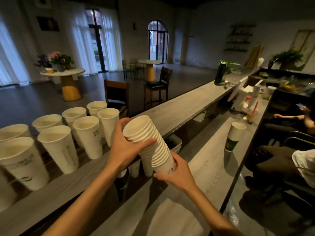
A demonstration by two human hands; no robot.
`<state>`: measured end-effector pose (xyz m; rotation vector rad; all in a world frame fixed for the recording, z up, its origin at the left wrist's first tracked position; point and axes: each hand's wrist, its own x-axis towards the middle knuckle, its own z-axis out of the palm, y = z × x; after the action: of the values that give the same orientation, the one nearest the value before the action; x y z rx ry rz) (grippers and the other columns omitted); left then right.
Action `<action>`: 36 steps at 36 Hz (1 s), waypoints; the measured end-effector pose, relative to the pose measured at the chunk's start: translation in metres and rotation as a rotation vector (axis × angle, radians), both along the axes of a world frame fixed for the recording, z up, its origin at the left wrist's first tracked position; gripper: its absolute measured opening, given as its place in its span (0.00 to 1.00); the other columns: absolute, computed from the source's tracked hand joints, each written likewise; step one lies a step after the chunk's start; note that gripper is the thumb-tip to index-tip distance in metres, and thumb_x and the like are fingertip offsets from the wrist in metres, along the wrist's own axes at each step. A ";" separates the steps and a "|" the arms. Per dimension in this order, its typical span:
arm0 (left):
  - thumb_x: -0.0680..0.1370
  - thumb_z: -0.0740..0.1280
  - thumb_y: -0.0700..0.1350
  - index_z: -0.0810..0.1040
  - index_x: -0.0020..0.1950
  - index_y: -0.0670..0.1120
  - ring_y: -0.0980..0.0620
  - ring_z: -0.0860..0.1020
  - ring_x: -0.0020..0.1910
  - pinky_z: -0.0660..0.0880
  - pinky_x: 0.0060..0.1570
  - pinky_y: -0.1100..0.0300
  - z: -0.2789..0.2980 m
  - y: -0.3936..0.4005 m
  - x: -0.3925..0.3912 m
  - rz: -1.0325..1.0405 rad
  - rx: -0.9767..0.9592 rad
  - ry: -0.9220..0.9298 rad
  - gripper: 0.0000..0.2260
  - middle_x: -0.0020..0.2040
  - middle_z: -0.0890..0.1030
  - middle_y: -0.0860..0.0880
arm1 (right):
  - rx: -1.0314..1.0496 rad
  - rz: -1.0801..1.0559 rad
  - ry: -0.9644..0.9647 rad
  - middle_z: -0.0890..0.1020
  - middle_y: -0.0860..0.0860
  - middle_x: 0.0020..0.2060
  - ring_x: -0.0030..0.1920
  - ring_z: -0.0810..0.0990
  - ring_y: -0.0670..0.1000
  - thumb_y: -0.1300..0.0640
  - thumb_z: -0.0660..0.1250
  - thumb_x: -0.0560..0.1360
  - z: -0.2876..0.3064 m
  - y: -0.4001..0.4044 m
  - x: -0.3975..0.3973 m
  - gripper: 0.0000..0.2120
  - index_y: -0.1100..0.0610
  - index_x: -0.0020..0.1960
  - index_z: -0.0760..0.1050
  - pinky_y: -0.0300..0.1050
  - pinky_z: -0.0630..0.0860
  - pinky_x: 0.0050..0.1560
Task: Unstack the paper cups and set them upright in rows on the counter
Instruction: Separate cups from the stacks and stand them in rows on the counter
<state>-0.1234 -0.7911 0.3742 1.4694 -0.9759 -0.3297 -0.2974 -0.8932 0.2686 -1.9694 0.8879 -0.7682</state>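
Observation:
A tilted stack of white paper cups (154,147) hangs in the air over the gap between the upper counter (179,109) and the lower one. My right hand (177,174) grips the stack's lower end. My left hand (127,145) curls round the rims at the top, thumb across the front, fingers behind the topmost cup. Several single white cups (87,135) stand upright in two rows on the upper counter at the left, the nearest (23,162) at the frame's left edge.
A short stack with a green band (234,136) stands on the lower counter (213,167). More cups (134,167) sit under the upper counter's edge. A seated person (289,159) is at the right. A screen, bottles and a plant crowd the far end.

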 end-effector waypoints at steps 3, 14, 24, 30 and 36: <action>0.56 0.84 0.56 0.68 0.72 0.51 0.61 0.78 0.59 0.77 0.57 0.62 0.007 0.047 0.000 -0.012 -0.093 0.129 0.47 0.63 0.78 0.57 | -0.048 -0.032 -0.064 0.78 0.37 0.57 0.57 0.77 0.40 0.44 0.83 0.58 0.017 0.049 0.009 0.40 0.40 0.67 0.70 0.43 0.81 0.53; 0.58 0.83 0.45 0.77 0.60 0.53 0.55 0.84 0.53 0.80 0.43 0.65 0.010 0.196 0.017 -0.046 -0.028 0.333 0.32 0.55 0.85 0.51 | -0.166 0.150 -0.154 0.79 0.39 0.58 0.60 0.78 0.42 0.49 0.83 0.58 0.063 0.187 0.068 0.41 0.42 0.68 0.71 0.50 0.80 0.58; 0.51 0.86 0.54 0.78 0.64 0.47 0.50 0.84 0.56 0.81 0.57 0.49 0.020 0.337 0.072 0.391 -0.135 0.343 0.43 0.55 0.86 0.49 | -0.151 0.654 -0.128 0.79 0.37 0.57 0.58 0.78 0.39 0.46 0.84 0.59 0.099 0.282 0.160 0.42 0.38 0.68 0.68 0.46 0.81 0.55; 0.52 0.86 0.51 0.79 0.63 0.43 0.44 0.84 0.56 0.78 0.62 0.39 0.026 0.445 0.096 0.651 -0.192 0.392 0.41 0.55 0.86 0.44 | -0.074 1.000 -0.065 0.76 0.35 0.58 0.57 0.76 0.37 0.36 0.80 0.62 0.101 0.362 0.223 0.40 0.36 0.69 0.66 0.43 0.79 0.56; 0.55 0.85 0.45 0.82 0.59 0.38 0.43 0.85 0.54 0.80 0.59 0.43 0.037 0.541 0.084 0.855 -0.257 0.449 0.35 0.53 0.87 0.42 | 0.005 1.259 -0.052 0.79 0.40 0.54 0.54 0.79 0.40 0.41 0.79 0.66 0.098 0.447 0.261 0.32 0.37 0.66 0.70 0.46 0.81 0.55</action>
<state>-0.0390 -0.2496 0.4108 1.3595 0.0128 0.0960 -0.0364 -0.4466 0.3671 -1.9920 -0.4429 -0.0543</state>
